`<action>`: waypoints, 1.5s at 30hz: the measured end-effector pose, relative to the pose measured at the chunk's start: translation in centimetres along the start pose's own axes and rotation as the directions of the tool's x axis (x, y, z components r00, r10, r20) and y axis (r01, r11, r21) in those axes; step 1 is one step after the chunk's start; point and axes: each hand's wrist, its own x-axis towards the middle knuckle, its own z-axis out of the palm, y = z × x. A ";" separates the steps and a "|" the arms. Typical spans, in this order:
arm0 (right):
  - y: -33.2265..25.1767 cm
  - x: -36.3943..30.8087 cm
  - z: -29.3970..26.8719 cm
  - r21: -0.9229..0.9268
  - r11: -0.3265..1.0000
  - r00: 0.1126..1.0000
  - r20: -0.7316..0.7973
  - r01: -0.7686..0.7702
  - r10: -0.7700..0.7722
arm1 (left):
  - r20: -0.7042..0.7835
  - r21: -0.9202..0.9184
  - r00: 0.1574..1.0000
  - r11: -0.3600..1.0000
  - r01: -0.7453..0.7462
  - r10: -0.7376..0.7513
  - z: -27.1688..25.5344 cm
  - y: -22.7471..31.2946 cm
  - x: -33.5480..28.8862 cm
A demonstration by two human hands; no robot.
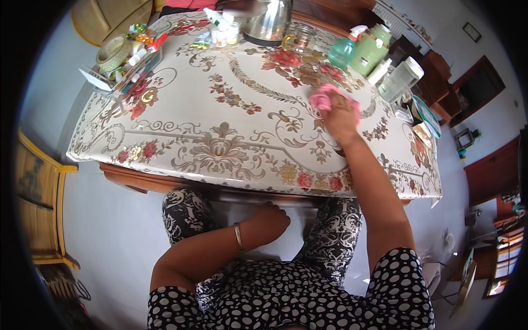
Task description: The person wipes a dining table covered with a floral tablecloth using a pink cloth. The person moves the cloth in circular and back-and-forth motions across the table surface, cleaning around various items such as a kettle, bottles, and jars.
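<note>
My right hand [340,116] is stretched out over the table and presses a bunched pink cloth [319,100] onto the flowered tablecloth [181,104]. Its fingers are bent over the cloth, which sticks out on both sides of them. In front of my lap, below the table edge, my left hand [268,225] is curled into a loose fist, and I see nothing in it. A bangle circles that wrist. Beyond the cloth stand a green spray bottle [342,51] and a light green flask [370,50].
A basket of small items [126,66] sits at the table's left end. At the far side are a shiny metal kettle [268,22], a glass cup [300,40] and small bottles [221,37]. A clear white-lidded jar [400,81] stands right. A wooden chair [41,203] is at left.
</note>
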 end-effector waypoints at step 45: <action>32.7 -24.7 -12.8 -0.393 0.304 0.341 -0.026 -0.868 0.940 | 0.174 0.063 0.984 0.998 0.019 -0.029 -0.1 -1.1 1.3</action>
